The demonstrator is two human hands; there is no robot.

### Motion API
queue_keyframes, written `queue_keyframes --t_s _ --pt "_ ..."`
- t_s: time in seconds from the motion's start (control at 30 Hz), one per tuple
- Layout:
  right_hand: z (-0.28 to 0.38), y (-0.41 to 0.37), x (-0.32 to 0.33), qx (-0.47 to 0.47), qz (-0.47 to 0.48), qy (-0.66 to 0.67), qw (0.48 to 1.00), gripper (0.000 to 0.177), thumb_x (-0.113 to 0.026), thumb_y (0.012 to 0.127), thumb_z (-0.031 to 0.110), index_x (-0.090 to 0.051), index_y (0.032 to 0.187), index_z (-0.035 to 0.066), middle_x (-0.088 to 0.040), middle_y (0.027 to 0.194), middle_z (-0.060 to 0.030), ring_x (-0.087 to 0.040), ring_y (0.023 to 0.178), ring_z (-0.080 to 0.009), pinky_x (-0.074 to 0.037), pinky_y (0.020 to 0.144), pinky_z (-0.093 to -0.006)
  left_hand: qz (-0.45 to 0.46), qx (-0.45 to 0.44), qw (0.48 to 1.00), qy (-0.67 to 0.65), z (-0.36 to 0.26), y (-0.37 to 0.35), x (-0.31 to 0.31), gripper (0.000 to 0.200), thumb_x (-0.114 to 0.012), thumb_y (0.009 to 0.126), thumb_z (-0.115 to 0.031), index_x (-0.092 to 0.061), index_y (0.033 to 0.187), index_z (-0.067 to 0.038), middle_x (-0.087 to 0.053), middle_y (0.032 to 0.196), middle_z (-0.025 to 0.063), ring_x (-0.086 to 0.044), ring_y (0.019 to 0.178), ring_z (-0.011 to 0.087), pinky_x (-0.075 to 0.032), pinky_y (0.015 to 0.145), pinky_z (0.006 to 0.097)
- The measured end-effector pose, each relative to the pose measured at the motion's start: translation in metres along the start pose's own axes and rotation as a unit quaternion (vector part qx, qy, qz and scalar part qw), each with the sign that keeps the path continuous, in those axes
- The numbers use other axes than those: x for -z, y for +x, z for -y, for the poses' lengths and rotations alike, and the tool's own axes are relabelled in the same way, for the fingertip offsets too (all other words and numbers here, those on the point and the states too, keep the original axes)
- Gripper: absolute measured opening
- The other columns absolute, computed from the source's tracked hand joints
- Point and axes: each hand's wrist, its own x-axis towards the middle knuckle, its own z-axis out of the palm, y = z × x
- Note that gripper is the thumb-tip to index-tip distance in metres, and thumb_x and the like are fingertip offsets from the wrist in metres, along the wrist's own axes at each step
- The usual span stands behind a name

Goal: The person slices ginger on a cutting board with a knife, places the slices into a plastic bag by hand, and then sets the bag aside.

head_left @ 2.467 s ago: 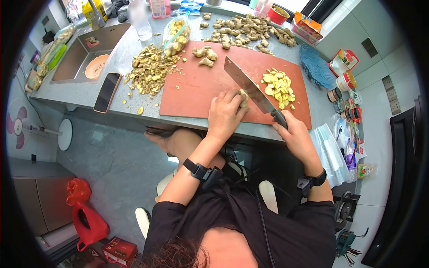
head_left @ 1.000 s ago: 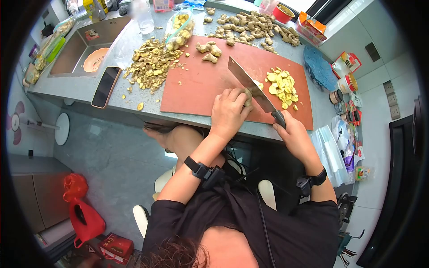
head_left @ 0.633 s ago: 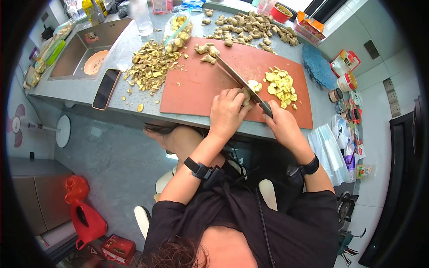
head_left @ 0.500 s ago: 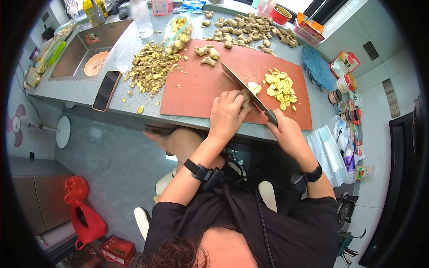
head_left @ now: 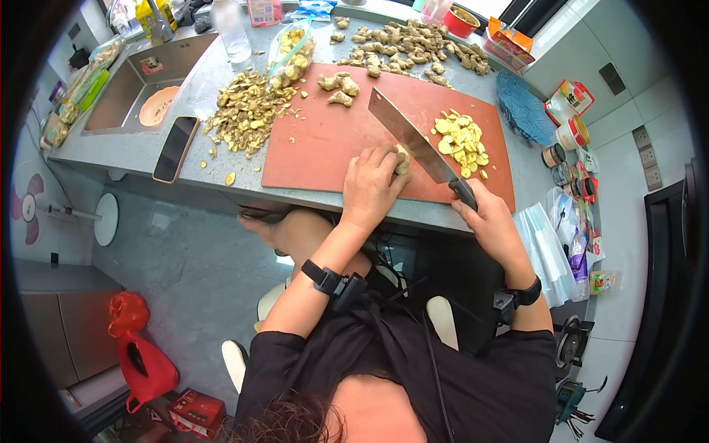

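Note:
My left hand [head_left: 371,182] is closed on a piece of ginger [head_left: 402,159] at the front middle of the red cutting board [head_left: 317,159]. My right hand [head_left: 484,215] grips the black handle of a cleaver [head_left: 413,136], whose blade is tilted and hides part of the board. Sliced ginger [head_left: 461,142] lies in a pile on the board's right side. Whole ginger pieces [head_left: 340,97] rest near its back left. Left of the board is a heap of ginger scraps [head_left: 247,111], with a clear bag of slices [head_left: 294,59] behind it.
Unpeeled ginger [head_left: 413,46] is spread behind the board. A phone [head_left: 177,150] lies at the counter's front edge, beside the sink [head_left: 122,88]. A blue mesh item [head_left: 523,107] and several jars [head_left: 552,157] stand right. A clear bottle [head_left: 233,33] is at the back left.
My right hand and the cleaver have moved right, away from the held ginger, and the blade has turned to show its flat side. The slices beside the blade are no longer visible there.

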Motion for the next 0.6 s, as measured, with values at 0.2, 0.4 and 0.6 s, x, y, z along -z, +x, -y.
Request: queue_keyframes --t_s 0.2,0.4,0.6 --pt "-0.0008 -0.0008 -0.0002 -0.004 0.01 -0.008 1.0 0.026 -0.067 0.098 0.018 -0.061 0.118 0.003 -0.068 0.092 -0.0247 -0.067 0.09 -0.0438 -0.051 0.078 -0.0453 -0.003 0.001 1.0 0.001 0.0004 0.0009 -0.0006 0.035 -0.084 0.075 -0.022 -0.071 0.105 -0.009 -0.069 0.113 0.0022 -0.064 0.106 0.0262 -0.049 0.088 0.0407" --pt "0.0011 -0.0019 0.0006 -0.008 0.01 0.002 1.0 0.026 -0.067 0.097 0.019 -0.06 0.117 0.003 -0.067 0.092 -0.0251 -0.067 0.09 -0.0443 -0.051 0.077 -0.0461 -0.005 0.001 1.0 -0.002 -0.0009 0.0012 0.0008 0.035 -0.084 0.075 -0.022 -0.071 0.104 -0.009 -0.069 0.112 0.0027 -0.064 0.107 0.0264 -0.049 0.088 0.0408" --pt "0.0008 -0.0009 0.0013 -0.012 0.018 -0.005 1.0 0.025 -0.067 0.098 0.019 -0.06 0.116 0.003 -0.067 0.091 -0.0252 -0.067 0.089 -0.0447 -0.05 0.077 -0.0469 0.0 0.002 1.0 0.004 0.0001 0.0008 0.0 0.035 -0.085 0.074 -0.022 -0.071 0.103 -0.009 -0.069 0.112 0.0029 -0.064 0.107 0.0263 -0.049 0.087 0.0408"
